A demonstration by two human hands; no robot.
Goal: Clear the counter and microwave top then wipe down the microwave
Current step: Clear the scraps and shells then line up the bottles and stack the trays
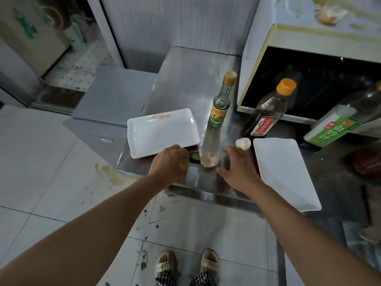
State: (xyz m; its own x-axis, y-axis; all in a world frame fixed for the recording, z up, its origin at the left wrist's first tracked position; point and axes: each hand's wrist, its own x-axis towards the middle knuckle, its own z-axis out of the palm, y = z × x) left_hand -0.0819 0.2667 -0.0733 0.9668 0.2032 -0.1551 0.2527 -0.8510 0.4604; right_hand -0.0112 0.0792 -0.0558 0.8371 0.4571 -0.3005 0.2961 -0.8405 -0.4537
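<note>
Reaching out over the near edge of the steel surface [185,83] with both bare arms. Left hand [170,163] curling its fingers [183,159] down beside the near corner of a white rectangular plate [162,132], seemingly pinching something small and pale, though too blurred to name; lying just past those fingers, a dark green cucumber slice [194,156]. Right hand [237,168] hovering flat with fingers spread and relaxed, gripping nothing. Sitting between the two hands, an eggshell half [209,159], open side up; resting just beyond the right hand, a second eggshell half [243,143]. Standing behind the shells, a clear bottle with a gold cap [222,100], and to its right a dark sauce bottle with an orange cap [268,112]. Leaning farther right, a green-labelled bottle [338,122]. Lying right of the right hand, a second white plate [285,172], overhanging the front edge. Standing at the back right, the microwave [321,79] with its dark door, its top [321,32] streaked with stains and carrying a pale scrap [327,15], too blurred to identify.
</note>
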